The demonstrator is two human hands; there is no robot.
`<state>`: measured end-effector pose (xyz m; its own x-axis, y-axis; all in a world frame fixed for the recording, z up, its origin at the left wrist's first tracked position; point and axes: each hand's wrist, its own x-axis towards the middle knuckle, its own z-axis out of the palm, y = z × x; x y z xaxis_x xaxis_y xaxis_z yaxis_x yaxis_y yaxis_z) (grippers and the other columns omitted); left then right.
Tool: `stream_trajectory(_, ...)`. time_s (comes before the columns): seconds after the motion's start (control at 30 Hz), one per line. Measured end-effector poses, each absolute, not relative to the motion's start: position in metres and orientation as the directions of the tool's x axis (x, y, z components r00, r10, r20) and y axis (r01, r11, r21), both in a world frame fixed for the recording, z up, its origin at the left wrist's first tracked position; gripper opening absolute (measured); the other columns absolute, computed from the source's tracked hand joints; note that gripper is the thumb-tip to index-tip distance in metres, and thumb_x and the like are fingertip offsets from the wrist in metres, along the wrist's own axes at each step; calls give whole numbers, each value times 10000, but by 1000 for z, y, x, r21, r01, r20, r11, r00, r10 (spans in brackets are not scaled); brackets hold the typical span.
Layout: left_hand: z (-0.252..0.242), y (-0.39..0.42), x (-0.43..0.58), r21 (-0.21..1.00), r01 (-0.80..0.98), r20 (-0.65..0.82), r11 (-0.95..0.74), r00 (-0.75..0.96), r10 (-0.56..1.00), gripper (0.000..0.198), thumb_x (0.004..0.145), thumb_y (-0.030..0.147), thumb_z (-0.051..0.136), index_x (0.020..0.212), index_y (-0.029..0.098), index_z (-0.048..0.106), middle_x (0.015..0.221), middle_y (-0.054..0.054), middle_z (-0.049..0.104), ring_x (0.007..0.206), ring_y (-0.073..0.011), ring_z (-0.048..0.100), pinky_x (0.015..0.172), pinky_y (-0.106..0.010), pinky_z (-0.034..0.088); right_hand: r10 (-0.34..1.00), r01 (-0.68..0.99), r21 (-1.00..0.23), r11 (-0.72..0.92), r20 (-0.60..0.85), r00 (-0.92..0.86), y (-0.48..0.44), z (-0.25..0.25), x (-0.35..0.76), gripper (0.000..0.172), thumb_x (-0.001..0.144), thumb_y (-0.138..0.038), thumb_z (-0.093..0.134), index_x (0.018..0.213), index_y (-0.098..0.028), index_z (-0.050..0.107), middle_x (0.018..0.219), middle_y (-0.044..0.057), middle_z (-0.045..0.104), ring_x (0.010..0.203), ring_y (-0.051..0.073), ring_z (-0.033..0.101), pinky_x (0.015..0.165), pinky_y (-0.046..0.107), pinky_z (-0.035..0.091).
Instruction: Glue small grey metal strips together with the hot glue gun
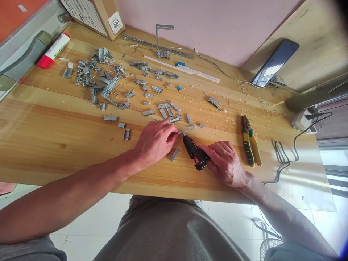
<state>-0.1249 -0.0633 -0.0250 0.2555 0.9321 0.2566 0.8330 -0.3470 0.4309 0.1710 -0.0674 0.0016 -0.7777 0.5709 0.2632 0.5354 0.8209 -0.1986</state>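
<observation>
My right hand (224, 163) is wrapped round a black hot glue gun (194, 149), its nozzle pointing away to the upper left. Close by that nozzle, my left hand (156, 141) is closed in a pinch, with a small grey metallic strip piece (183, 132) at its fingertips. Part of the grip is hidden behind the fingers. A loose grey strip (174, 155) lies on the table between the hands. More short grey strips (163, 110) are scattered just beyond my left hand.
A heap of grey pieces (89, 70) lies at left, near a red-and-white glue stick (53, 50). An angled grey upright (157, 40), thin wires (174, 50) and white sticks (182, 69) are at the back. Pliers (250, 141), a cable (282, 163) and a phone (275, 63) are at right.
</observation>
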Motion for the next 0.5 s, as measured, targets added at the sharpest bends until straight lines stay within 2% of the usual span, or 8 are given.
stream_trajectory(0.5,-24,-63,-125,422,835,262,-353,260,929,129,992,121,659,914,217,697,910,-54,752,869,-238,700,846,-382,504,539,515,-159,842,264,-800,-66,-7,168,346,1117,-286,579,1434,-202,688,1037,98,777,900,253,660,818,428,475)
